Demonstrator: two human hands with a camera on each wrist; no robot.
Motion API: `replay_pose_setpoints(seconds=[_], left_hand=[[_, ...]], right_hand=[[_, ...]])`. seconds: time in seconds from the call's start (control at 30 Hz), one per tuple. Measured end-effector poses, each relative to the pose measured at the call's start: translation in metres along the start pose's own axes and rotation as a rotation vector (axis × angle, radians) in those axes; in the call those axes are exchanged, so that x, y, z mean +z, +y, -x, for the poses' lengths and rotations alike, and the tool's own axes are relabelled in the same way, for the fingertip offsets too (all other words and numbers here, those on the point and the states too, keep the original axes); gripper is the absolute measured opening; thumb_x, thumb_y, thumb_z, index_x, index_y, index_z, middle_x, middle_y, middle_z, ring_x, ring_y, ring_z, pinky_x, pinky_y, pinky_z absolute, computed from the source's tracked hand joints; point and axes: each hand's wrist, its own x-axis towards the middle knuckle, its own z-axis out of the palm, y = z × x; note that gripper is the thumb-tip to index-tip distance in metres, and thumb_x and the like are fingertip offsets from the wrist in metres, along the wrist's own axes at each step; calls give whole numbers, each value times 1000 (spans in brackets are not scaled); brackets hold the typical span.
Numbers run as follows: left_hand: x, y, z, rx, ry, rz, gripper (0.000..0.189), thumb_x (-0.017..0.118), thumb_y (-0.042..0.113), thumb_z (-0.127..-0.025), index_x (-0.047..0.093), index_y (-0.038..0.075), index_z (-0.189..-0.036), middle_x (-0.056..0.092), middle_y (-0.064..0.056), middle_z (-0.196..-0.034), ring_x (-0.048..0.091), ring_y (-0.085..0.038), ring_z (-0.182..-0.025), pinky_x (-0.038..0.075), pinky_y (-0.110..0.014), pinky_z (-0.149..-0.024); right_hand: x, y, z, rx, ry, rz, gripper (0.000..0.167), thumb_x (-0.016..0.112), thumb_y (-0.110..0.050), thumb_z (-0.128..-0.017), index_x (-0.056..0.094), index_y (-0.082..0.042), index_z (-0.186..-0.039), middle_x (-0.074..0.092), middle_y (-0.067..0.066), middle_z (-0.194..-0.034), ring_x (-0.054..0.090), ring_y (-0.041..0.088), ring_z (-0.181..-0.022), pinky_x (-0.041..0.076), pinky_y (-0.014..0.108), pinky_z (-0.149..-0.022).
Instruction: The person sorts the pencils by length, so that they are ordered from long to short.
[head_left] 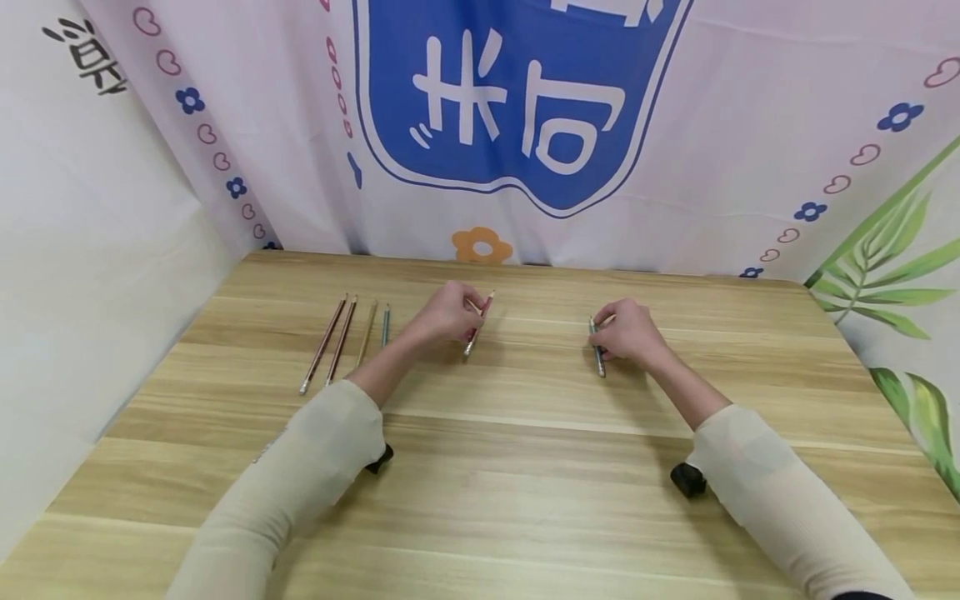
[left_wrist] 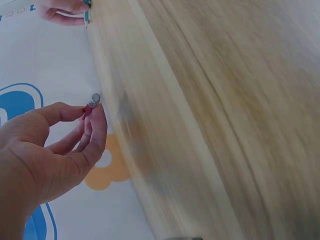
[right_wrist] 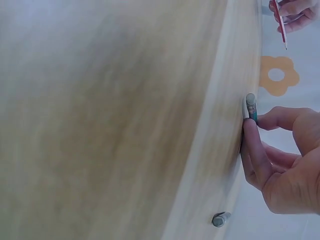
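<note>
My left hand (head_left: pixel 452 312) pinches a red pencil (head_left: pixel 472 340) between thumb and fingers. It is slanted, its metal eraser end toward me; in the left wrist view that end (left_wrist: pixel 94 99) points at the camera. To the right, my right hand (head_left: pixel 628 333) pinches a teal pencil (head_left: pixel 598 358), also with its eraser end toward me. In the right wrist view the teal pencil (right_wrist: pixel 252 106) appears close to the tabletop. The red pencil looks held above the table there. Another grey round end (right_wrist: pixel 220 219) shows below the right hand; the rest of it is hard to make out.
Left of my left arm, several pencils lie side by side on the wooden table (head_left: pixel 480 492): dark red ones (head_left: pixel 324 343), a tan one (head_left: pixel 367 333) and a teal one (head_left: pixel 386 323). My left forearm partly covers some. A printed curtain (head_left: pixel 712 167) hangs along the far edge.
</note>
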Motion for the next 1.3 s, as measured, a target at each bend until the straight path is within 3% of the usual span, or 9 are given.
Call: replay_pose_setpoints(seconds=[0.43, 0.67, 1.0, 1.3], left_hand=[[-14, -4, 9, -15, -5, 13, 31, 59, -10, -93, 60, -14, -124, 67, -31, -109, 66, -21, -72, 61, -24, -60], [-20, -8, 12, -41, -6, 25, 35, 61, -11, -94, 56, -13, -128, 67, -31, -111, 71, -29, -79, 66, -30, -68], [-29, -16, 16, -35, 37, 3, 42, 66, -12, -93, 55, -10, -134, 67, -27, -107, 69, -21, -70, 66, -30, -68], [-36, -21, 24, -4, 30, 24, 45, 65, -14, -93, 54, -10, -137, 62, -20, -96, 64, -18, -63, 67, -32, -67]], right_hand=[[-3, 1, 3, -14, -52, -47, 35, 63, -2, -94, 61, 13, -125, 72, 21, -98, 69, 14, -64, 65, 26, -63], [-2, -2, 3, 15, -55, -84, 37, 64, -2, -95, 59, 12, -129, 70, 22, -104, 68, 14, -70, 66, 27, -66], [-1, -8, 3, 32, -59, -127, 38, 62, 1, -96, 56, 11, -132, 67, 19, -102, 65, 14, -67, 65, 27, -64], [1, -10, 5, 22, -59, -145, 37, 62, 2, -96, 57, 11, -131, 67, 21, -101, 65, 13, -64, 64, 26, -62]])
